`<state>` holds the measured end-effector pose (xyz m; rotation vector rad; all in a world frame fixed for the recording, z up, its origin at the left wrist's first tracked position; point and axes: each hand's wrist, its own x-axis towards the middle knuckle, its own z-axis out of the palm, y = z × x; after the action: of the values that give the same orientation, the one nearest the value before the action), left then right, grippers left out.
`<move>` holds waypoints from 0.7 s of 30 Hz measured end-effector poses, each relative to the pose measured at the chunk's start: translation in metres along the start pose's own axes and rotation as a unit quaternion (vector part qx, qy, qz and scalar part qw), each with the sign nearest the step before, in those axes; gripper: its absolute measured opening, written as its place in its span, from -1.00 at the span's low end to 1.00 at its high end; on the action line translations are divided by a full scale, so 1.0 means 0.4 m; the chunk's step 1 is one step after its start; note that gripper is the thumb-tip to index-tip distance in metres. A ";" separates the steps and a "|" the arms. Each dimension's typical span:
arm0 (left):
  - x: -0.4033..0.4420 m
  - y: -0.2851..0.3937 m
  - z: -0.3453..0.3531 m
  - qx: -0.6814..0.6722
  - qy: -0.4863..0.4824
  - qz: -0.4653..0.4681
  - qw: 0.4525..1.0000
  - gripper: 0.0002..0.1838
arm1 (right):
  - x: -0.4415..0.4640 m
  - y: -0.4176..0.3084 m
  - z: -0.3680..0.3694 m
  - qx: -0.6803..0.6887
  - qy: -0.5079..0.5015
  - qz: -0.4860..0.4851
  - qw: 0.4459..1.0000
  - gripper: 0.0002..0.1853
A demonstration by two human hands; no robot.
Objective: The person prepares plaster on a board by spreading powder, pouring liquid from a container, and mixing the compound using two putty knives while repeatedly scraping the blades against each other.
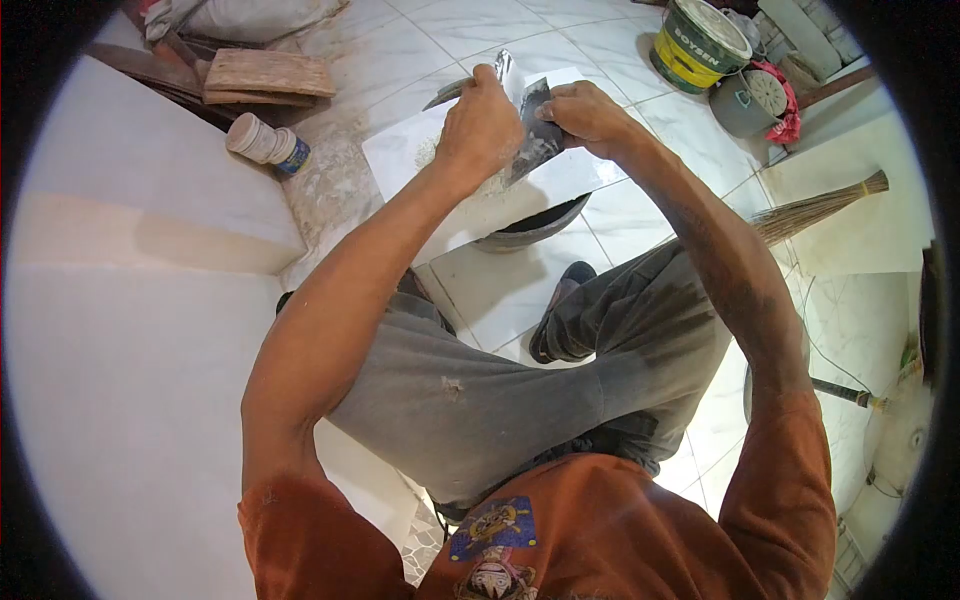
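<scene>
Head view: black rectangular plate (537, 140), seemingly metal, over flat white board (392, 158).
Right hand (588, 112): you pinch its edge.
Left hand (483, 122): you grip silvery metal strip (506, 68).
Plate: likely stiff, light; hold edges.

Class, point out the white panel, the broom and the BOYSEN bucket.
White panel (400, 160): head view, bare left part.
Broom (815, 212): head view, its sticks.
BOYSEN bucket (690, 47): head view, outer wall.
</scene>
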<state>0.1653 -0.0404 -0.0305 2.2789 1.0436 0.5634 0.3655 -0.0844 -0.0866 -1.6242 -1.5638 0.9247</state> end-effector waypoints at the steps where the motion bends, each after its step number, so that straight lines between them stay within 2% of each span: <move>1: 0.001 -0.002 -0.003 0.007 -0.001 0.004 1.000 -0.56 | -0.026 -0.077 0.024 0.102 0.039 0.085 0.990 -0.79; 2: 0.002 -0.014 -0.005 0.023 -0.002 0.006 1.000 -0.57 | -0.049 -0.139 0.036 0.202 0.076 0.167 0.962 -0.80; 5: 0.011 -0.062 -0.016 0.064 -0.012 0.004 0.998 -0.59 | -0.102 -0.194 0.015 0.165 0.096 0.173 0.966 -0.79; 6: 0.013 -0.071 -0.021 0.073 -0.018 -0.002 0.997 -0.60 | -0.110 -0.162 0.006 0.187 0.118 0.177 0.959 -0.80; 9: 0.039 -0.095 -0.044 0.083 -0.014 0.008 0.996 -0.62 | -0.155 -0.054 -0.018 0.108 0.114 0.257 0.954 -0.75; 11: 0.055 -0.107 -0.059 0.083 -0.005 0.023 0.996 -0.64 | -0.193 -0.026 0.013 0.173 0.147 0.316 0.921 -0.77; 12: 0.057 -0.110 -0.073 0.078 -0.007 0.051 0.996 -0.65 | -0.196 0.021 0.022 0.195 0.127 0.335 0.913 -0.80; 13: 0.061 -0.121 -0.080 0.069 0.003 0.084 0.994 -0.64 | -0.199 0.033 0.030 -0.035 0.044 0.216 0.975 -0.82; 14: 0.066 -0.132 -0.089 0.061 0.012 0.117 0.991 -0.64 | -0.204 0.044 0.035 -0.263 -0.042 0.080 0.960 -0.83; 15: 0.069 -0.140 -0.093 0.052 0.020 0.151 0.987 -0.63 | -0.209 0.059 0.045 -0.469 -0.125 -0.060 0.872 -0.84; 16: 0.062 -0.139 -0.102 0.052 0.018 0.170 0.984 -0.63 | -0.200 0.083 0.076 -0.396 -0.096 -0.048 0.912 -0.85; 17: 0.052 -0.139 -0.112 0.051 0.016 0.189 0.981 -0.62 | -0.189 0.104 0.104 -0.218 -0.074 0.056 0.972 -0.87; 18: 0.049 -0.135 -0.120 0.052 0.014 0.197 0.979 -0.62 | -0.179 0.106 0.134 0.040 -0.003 0.150 0.988 -0.88; 19: 0.046 -0.132 -0.127 0.053 0.013 0.205 0.977 -0.61 | -0.170 0.080 0.163 0.233 0.093 0.207 0.946 -0.88; 21: 0.038 -0.128 -0.129 0.056 0.005 0.197 0.979 -0.60 | -0.151 0.030 0.177 0.418 0.152 0.253 0.859 -0.88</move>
<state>0.1165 0.0153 -0.0225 2.6043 0.6395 0.6877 0.3095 -0.1451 -0.1312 -1.4141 -0.3711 1.2963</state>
